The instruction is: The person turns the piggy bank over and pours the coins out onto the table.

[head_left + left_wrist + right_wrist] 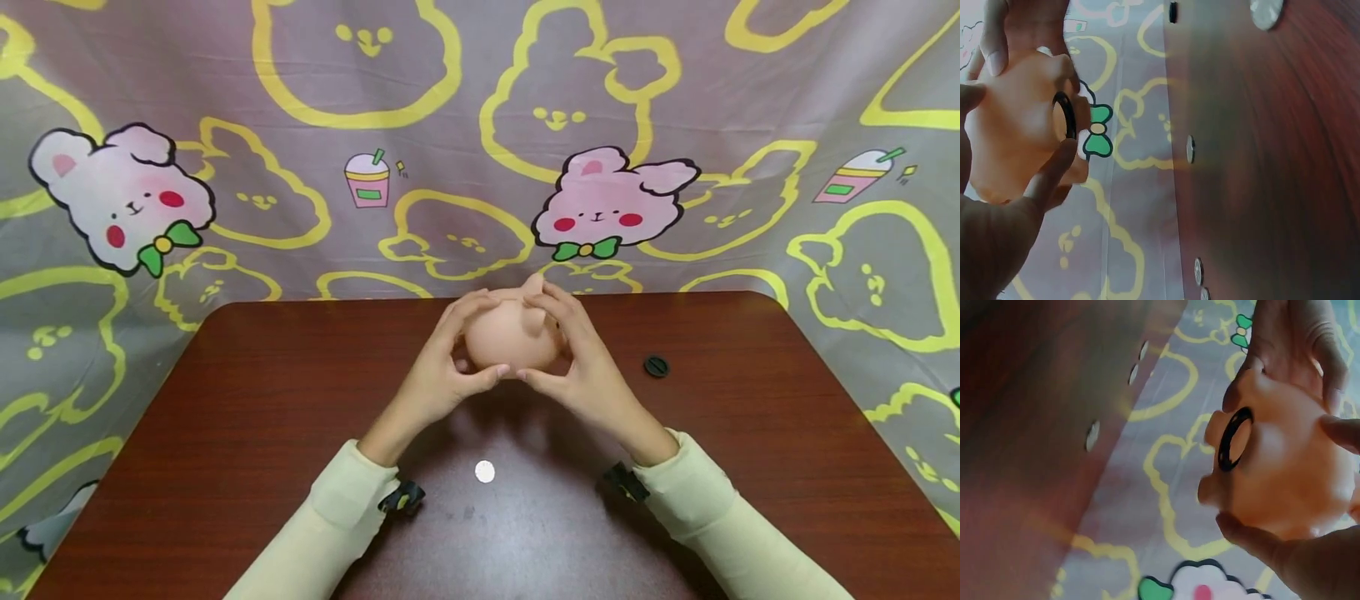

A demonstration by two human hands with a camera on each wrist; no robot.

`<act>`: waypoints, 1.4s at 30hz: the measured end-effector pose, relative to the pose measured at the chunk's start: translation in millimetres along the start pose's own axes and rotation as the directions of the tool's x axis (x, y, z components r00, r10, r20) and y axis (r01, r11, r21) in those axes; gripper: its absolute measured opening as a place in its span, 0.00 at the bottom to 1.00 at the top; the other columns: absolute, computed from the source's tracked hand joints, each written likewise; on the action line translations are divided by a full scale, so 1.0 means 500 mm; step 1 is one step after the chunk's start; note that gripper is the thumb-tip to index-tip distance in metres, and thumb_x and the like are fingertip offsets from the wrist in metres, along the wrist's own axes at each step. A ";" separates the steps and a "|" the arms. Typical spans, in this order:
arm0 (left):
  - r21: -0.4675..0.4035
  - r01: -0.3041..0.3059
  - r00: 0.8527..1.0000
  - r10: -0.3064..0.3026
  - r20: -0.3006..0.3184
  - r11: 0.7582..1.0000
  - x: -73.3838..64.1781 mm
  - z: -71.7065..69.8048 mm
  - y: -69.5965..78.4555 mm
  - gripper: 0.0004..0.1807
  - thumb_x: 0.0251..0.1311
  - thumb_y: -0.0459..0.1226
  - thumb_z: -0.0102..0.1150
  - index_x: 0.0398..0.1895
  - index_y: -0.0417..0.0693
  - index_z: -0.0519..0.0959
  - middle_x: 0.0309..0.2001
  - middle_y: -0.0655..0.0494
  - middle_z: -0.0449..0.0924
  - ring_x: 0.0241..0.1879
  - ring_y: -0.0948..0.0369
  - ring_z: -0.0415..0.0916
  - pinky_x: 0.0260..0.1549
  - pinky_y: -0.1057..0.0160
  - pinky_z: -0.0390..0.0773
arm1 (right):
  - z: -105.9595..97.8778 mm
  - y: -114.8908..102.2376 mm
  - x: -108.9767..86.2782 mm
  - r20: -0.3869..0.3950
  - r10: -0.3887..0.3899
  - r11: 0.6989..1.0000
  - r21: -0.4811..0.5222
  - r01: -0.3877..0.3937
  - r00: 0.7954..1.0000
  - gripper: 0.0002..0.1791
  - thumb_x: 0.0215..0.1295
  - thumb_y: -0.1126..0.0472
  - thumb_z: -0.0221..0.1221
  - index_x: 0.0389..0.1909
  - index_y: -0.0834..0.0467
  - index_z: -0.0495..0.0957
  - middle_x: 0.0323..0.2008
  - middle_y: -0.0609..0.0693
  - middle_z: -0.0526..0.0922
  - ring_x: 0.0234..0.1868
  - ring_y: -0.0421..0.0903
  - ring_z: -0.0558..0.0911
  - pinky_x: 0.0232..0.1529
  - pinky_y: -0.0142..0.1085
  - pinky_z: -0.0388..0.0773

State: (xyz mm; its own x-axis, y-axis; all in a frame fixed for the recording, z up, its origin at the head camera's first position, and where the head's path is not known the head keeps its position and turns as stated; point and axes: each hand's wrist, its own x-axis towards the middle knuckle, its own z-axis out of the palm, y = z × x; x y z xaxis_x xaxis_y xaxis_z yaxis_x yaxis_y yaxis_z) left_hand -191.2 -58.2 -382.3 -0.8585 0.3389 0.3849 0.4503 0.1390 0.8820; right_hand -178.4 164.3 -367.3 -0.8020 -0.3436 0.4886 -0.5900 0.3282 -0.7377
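Note:
A peach-coloured piggy bank (506,333) is held up off the table between both hands, its ears toward the right in the head view. The left hand (442,371) grips its left side, thumb at the lower front. On the other side the right hand (588,367) grips it, fingers up by the ears and thumb low. Both wrist views look at the underside, where a black ring (1227,447) edges a round spot between short legs. Beyond the right hand, a round black plug (656,366) lies on the table.
One silvery coin (485,472) lies on the brown table (262,417) between the forearms. The left wrist view shows several coins, including one coin (1190,149) near the table's far edge. A patterned curtain (465,150) hangs directly behind the table.

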 end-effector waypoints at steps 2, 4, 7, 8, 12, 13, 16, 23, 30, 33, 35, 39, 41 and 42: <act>0.018 -0.029 0.999 0.029 0.020 0.999 -0.002 -0.001 -0.003 0.43 0.55 0.27 0.75 0.74 0.55 0.68 0.81 0.52 0.55 0.70 0.44 0.71 0.48 0.53 0.85 | 0.002 -0.001 -0.001 0.002 -0.090 0.990 -0.112 0.090 0.996 0.45 0.53 0.73 0.76 0.71 0.54 0.68 0.81 0.59 0.56 0.80 0.59 0.59 0.68 0.62 0.72; 0.031 -0.051 0.998 0.050 0.032 0.998 -0.005 -0.002 -0.006 0.43 0.55 0.27 0.75 0.74 0.54 0.67 0.81 0.52 0.54 0.71 0.45 0.69 0.51 0.51 0.84 | 0.004 -0.001 -0.002 0.006 -0.178 0.962 -0.208 0.175 0.984 0.44 0.51 0.73 0.76 0.70 0.55 0.69 0.80 0.62 0.57 0.80 0.64 0.58 0.70 0.65 0.69; 0.053 -0.070 0.997 0.068 0.037 0.996 -0.008 -0.001 -0.009 0.43 0.56 0.26 0.75 0.74 0.55 0.67 0.82 0.54 0.53 0.71 0.46 0.69 0.54 0.51 0.83 | 0.009 -0.001 -0.002 0.018 -0.282 0.910 -0.311 0.273 0.959 0.43 0.49 0.73 0.76 0.68 0.55 0.71 0.78 0.65 0.58 0.78 0.69 0.59 0.70 0.67 0.68; 0.059 -0.074 0.997 0.072 0.037 0.995 -0.009 0.000 -0.010 0.43 0.56 0.26 0.75 0.74 0.55 0.67 0.82 0.54 0.53 0.71 0.46 0.69 0.54 0.52 0.83 | 0.010 -0.002 -0.001 0.021 -0.308 0.892 -0.340 0.297 0.951 0.43 0.48 0.73 0.77 0.67 0.55 0.71 0.78 0.66 0.59 0.77 0.70 0.59 0.69 0.67 0.69; 0.040 -0.086 0.996 0.085 0.035 0.995 -0.011 0.004 -0.010 0.43 0.56 0.24 0.72 0.74 0.52 0.65 0.83 0.51 0.51 0.68 0.45 0.72 0.52 0.56 0.84 | 0.011 -0.005 -0.001 0.045 -0.367 0.831 -0.433 0.349 0.929 0.44 0.48 0.73 0.77 0.67 0.51 0.71 0.77 0.65 0.60 0.77 0.71 0.59 0.63 0.64 0.77; 0.026 -0.085 0.996 0.084 0.034 0.996 -0.012 0.006 -0.011 0.43 0.57 0.23 0.72 0.73 0.51 0.65 0.83 0.51 0.50 0.67 0.44 0.73 0.52 0.57 0.84 | 0.011 -0.006 -0.002 0.053 -0.371 0.821 -0.448 0.354 0.927 0.45 0.48 0.73 0.76 0.68 0.50 0.71 0.78 0.64 0.60 0.77 0.70 0.59 0.60 0.63 0.79; -0.007 -0.079 0.996 0.079 0.030 0.997 -0.012 0.010 -0.013 0.43 0.56 0.21 0.70 0.73 0.50 0.64 0.84 0.51 0.49 0.64 0.43 0.74 0.50 0.59 0.85 | 0.011 -0.008 -0.004 0.071 -0.375 0.801 -0.477 0.361 0.924 0.46 0.49 0.74 0.75 0.69 0.49 0.70 0.78 0.64 0.59 0.78 0.70 0.58 0.53 0.60 0.84; -0.057 -0.062 0.998 0.063 0.015 0.996 -0.013 0.020 -0.022 0.44 0.56 0.19 0.69 0.73 0.51 0.63 0.84 0.54 0.47 0.64 0.42 0.75 0.50 0.59 0.85 | 0.010 -0.012 0.000 0.116 -0.390 0.757 -0.525 0.390 0.913 0.44 0.50 0.75 0.72 0.69 0.50 0.71 0.78 0.64 0.60 0.79 0.70 0.58 0.63 0.60 0.79; -0.081 -0.052 0.999 0.053 0.011 0.995 -0.014 0.026 -0.028 0.45 0.56 0.19 0.68 0.74 0.51 0.61 0.84 0.51 0.46 0.65 0.37 0.73 0.49 0.55 0.86 | 0.010 -0.011 0.004 0.146 -0.386 0.742 -0.537 0.401 0.911 0.41 0.49 0.76 0.72 0.66 0.52 0.73 0.78 0.64 0.60 0.80 0.68 0.57 0.73 0.58 0.70; -0.062 -0.050 0.999 0.051 0.011 0.997 -0.013 0.025 -0.029 0.44 0.57 0.20 0.69 0.75 0.51 0.61 0.84 0.50 0.46 0.67 0.38 0.72 0.52 0.53 0.85 | 0.008 -0.007 0.005 0.132 -0.366 0.767 -0.517 0.379 0.921 0.45 0.47 0.76 0.74 0.68 0.51 0.72 0.79 0.64 0.60 0.79 0.69 0.58 0.66 0.59 0.77; -0.046 -0.049 0.999 0.049 0.007 0.998 -0.013 0.023 -0.029 0.44 0.57 0.21 0.69 0.75 0.51 0.62 0.84 0.51 0.47 0.69 0.40 0.71 0.55 0.52 0.83 | 0.007 -0.003 0.007 0.108 -0.342 0.807 -0.475 0.350 0.934 0.45 0.46 0.76 0.76 0.68 0.51 0.72 0.78 0.64 0.60 0.78 0.70 0.59 0.64 0.61 0.78; -0.022 -0.050 0.999 0.050 -0.006 0.999 -0.011 0.021 -0.029 0.44 0.58 0.23 0.71 0.76 0.50 0.63 0.83 0.51 0.50 0.73 0.43 0.68 0.61 0.50 0.80 | 0.001 0.005 0.010 0.048 -0.237 0.914 -0.328 0.239 0.970 0.43 0.47 0.75 0.77 0.66 0.53 0.73 0.78 0.64 0.61 0.78 0.69 0.60 0.65 0.67 0.73; -0.019 -0.055 0.998 0.055 -0.010 0.998 -0.009 0.021 -0.028 0.44 0.59 0.24 0.72 0.76 0.49 0.63 0.83 0.51 0.51 0.74 0.44 0.67 0.62 0.49 0.79 | -0.003 0.007 0.011 0.024 -0.161 0.957 -0.239 0.162 0.987 0.43 0.48 0.74 0.78 0.66 0.54 0.72 0.78 0.63 0.61 0.78 0.67 0.61 0.66 0.67 0.72; -0.015 -0.053 0.998 0.053 -0.015 0.998 -0.009 0.021 -0.027 0.44 0.59 0.25 0.72 0.77 0.49 0.64 0.83 0.51 0.51 0.75 0.44 0.66 0.62 0.49 0.79 | -0.005 0.008 0.012 0.017 -0.120 0.972 -0.200 0.121 0.993 0.43 0.49 0.73 0.77 0.67 0.54 0.72 0.78 0.62 0.61 0.78 0.65 0.62 0.65 0.66 0.73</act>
State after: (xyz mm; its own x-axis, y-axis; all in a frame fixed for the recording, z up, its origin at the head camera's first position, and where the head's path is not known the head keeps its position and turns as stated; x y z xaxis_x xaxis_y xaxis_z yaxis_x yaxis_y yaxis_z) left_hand -191.0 -51.9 -398.4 -0.8369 0.3322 0.4350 0.4915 0.1065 0.8643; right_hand -186.0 166.0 -366.1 -0.7236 -0.3956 0.5656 -0.6894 0.4532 -0.5651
